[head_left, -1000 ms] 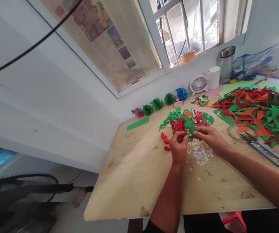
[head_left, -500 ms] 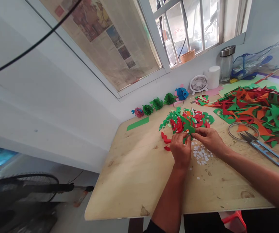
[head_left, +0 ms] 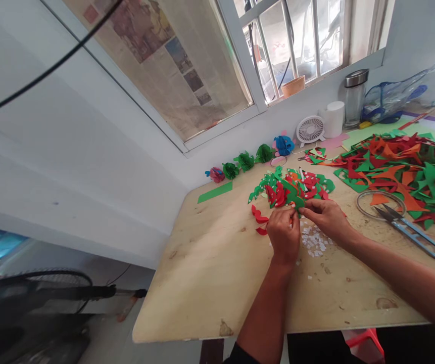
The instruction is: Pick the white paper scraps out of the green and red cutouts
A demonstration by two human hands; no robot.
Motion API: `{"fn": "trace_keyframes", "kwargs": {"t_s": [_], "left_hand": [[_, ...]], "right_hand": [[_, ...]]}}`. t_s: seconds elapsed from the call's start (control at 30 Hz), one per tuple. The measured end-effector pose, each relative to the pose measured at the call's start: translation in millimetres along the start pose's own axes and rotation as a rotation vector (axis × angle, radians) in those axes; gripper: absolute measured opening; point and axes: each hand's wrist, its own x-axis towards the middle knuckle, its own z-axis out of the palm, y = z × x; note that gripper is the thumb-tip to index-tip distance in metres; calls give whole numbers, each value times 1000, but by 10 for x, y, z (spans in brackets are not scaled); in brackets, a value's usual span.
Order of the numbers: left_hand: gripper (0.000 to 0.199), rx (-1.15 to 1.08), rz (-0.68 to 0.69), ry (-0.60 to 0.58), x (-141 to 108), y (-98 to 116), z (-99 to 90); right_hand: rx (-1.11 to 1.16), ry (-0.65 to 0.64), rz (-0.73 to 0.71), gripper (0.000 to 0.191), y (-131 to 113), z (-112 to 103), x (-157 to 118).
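My left hand (head_left: 284, 232) and my right hand (head_left: 325, 216) meet over the table, fingers pinched on a green paper piece (head_left: 296, 201). Just behind them lies a pile of green and red paper shapes (head_left: 276, 188) dotted with small white squares. Loose red curved pieces (head_left: 258, 216) rest left of my left hand. Small white paper squares (head_left: 316, 241) are scattered below my right hand. The fingertips partly hide what they grip.
Blue-handled snips (head_left: 414, 232) and a metal ring (head_left: 365, 205) lie at the right, before a heap of paper scraps (head_left: 399, 172). Folded paper figures (head_left: 245, 161), a small fan (head_left: 310, 130) and a glass jar (head_left: 354, 98) line the wall. A green strip (head_left: 214, 192) lies at the left.
My left hand has shifted slightly right and turned a little, its fingers closer to the right fingertips. My right hand has barely moved.
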Motion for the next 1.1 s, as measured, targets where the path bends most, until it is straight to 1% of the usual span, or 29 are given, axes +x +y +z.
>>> {"fn": "trace_keyframes", "kwargs": {"t_s": [0.1, 0.2, 0.33, 0.43, 0.53, 0.73, 0.8, 0.87, 1.0, 1.1], "left_hand": [[14, 39, 43, 11, -4, 4, 10], [14, 34, 56, 14, -7, 1, 18], [14, 13, 38, 11, -8, -14, 28], [16, -44, 10, 16, 5, -18, 21], [17, -118, -47, 21, 25, -4, 1], [13, -272, -271, 15, 58, 13, -35], [14, -296, -317, 8, 62, -4, -41], [16, -283, -324, -23, 60, -24, -44], [19, -246, -269, -136, 54, -31, -46], [15, -232, -248, -227, 57, 7, -48]], "right_hand": [[30, -1, 18, 35, 14, 5, 4], [53, -3, 39, 35, -2, 0, 6], [136, -4, 100, 35, -61, -10, 0], [228, -15, 153, 34, -113, -13, -9], [303, -27, 202, 36, -147, -15, -13], [331, -29, 236, 34, -125, -32, 5], [341, -16, 244, 32, -114, -44, 15], [351, 5, 265, 31, -117, -60, 23], [343, 52, 288, 29, -169, -101, 31], [348, 66, 282, 29, -201, -127, 33]]}}
